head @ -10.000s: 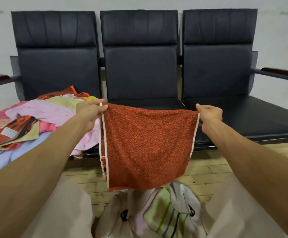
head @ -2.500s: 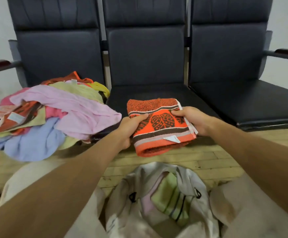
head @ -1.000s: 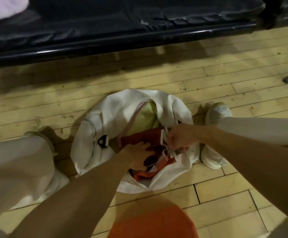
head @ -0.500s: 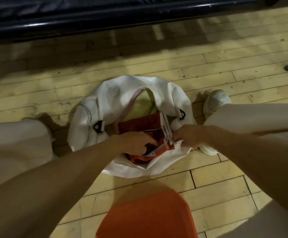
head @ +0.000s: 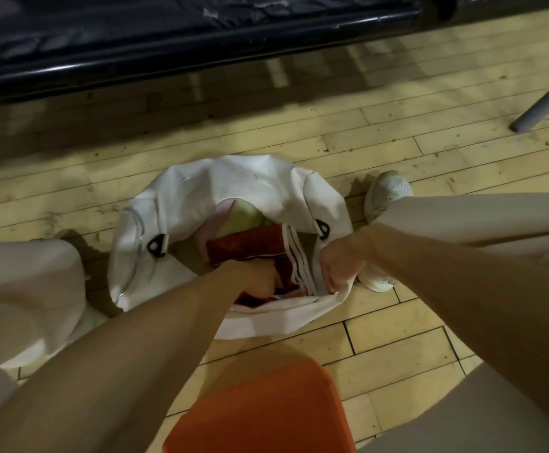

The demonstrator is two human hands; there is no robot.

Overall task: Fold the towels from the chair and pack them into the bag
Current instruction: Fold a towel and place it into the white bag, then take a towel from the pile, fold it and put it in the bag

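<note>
Head view, bag (head: 234, 188): white, on the wooden floor (head: 397, 135) short of the chair (head: 168, 60) front edge, mouth gaping open
Head view, red towel (head: 247, 245): folded, lying in the bag mouth on top of a green towel (head: 240, 217) and a pink towel (head: 222, 212), striped edge toward the right rim
Left hand (head: 257, 277): inside the mouth, fingers curled down onto the red towel, tips hidden
Right hand (head: 338, 263): fingers clenched round white cloth at the right rim, apparently the bag itself, holding it open
Done: three towels at least inside
Left: likely pressing the red towel lower; chair seat mostly out of frame, so remaining towels cannot be counted
</note>
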